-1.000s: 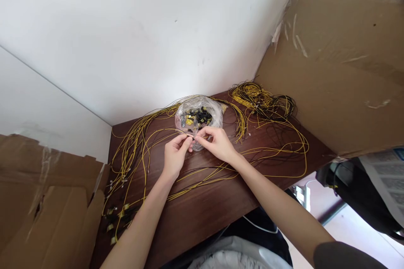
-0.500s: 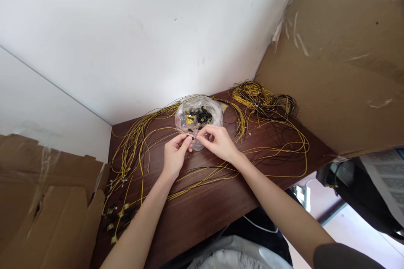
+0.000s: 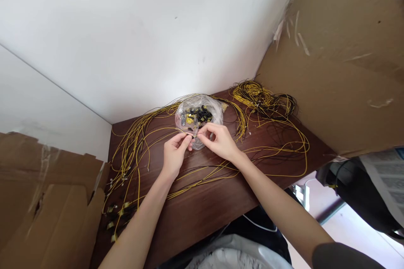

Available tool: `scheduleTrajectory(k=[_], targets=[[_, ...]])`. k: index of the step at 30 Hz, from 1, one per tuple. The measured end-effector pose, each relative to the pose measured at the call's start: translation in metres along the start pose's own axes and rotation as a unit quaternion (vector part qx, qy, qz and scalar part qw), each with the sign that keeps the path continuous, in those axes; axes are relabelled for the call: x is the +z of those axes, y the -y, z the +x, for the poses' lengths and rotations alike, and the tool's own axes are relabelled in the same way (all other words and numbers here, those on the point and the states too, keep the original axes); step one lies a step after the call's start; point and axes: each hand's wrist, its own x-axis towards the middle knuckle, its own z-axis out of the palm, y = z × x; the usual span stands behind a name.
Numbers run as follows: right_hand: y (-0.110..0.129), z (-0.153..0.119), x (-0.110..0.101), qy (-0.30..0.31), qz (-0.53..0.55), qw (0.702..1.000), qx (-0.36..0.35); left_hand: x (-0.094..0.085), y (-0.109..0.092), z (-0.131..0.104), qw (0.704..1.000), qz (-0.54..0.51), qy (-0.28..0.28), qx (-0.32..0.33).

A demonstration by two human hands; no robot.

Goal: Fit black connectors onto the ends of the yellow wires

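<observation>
My left hand (image 3: 175,151) pinches a small dark piece with a yellow wire running off to the left. Close beside it, my right hand (image 3: 218,140) has its thumb and forefinger pressed together on the thin end of a wire. Both sets of fingertips nearly meet over the near edge of a clear plastic bag (image 3: 216,111). Inside the bag lie several small black and yellow parts (image 3: 202,113). Long yellow wires (image 3: 134,138) curve around the bag's left side. Exactly how the piece and the wire end join is too small to tell.
A tangled bundle of yellow and black wires (image 3: 252,94) lies at the back right of the brown table (image 3: 202,214). Cardboard stands left (image 3: 63,210) and right (image 3: 334,71). Wires with yellow-black ends (image 3: 113,222) lie front left. A white wall (image 3: 151,42) rises behind.
My right fingertips have shifted very slightly up and away from the left ones. The yellow wire near my left forearm has moved a little to the left.
</observation>
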Motion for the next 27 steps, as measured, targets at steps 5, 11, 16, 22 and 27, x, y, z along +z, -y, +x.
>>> scheduleTrajectory(k=[5,11,16,22,27], targets=[[0.0001,-0.002,0.0055,0.025,0.005,1.0,-0.004,0.0001,-0.0018,-0.0016,1.0,0.008,0.006,0.002],[0.0023,-0.0004,0.0004,0.012,0.008,1.0,0.011,0.0002,-0.0017,-0.0012,1.0,-0.006,-0.001,-0.002],[0.0028,0.0008,-0.002,-0.002,0.003,1.0,0.01,-0.0004,-0.0001,-0.0004,1.0,-0.022,-0.003,-0.005],[0.0023,-0.0003,0.0004,0.003,0.02,1.0,-0.015,-0.0029,0.003,0.0005,0.999,-0.049,0.004,-0.014],[0.0017,-0.0015,0.0016,0.015,0.012,1.0,-0.015,-0.0025,0.0025,-0.0002,0.999,-0.043,0.0,-0.01]])
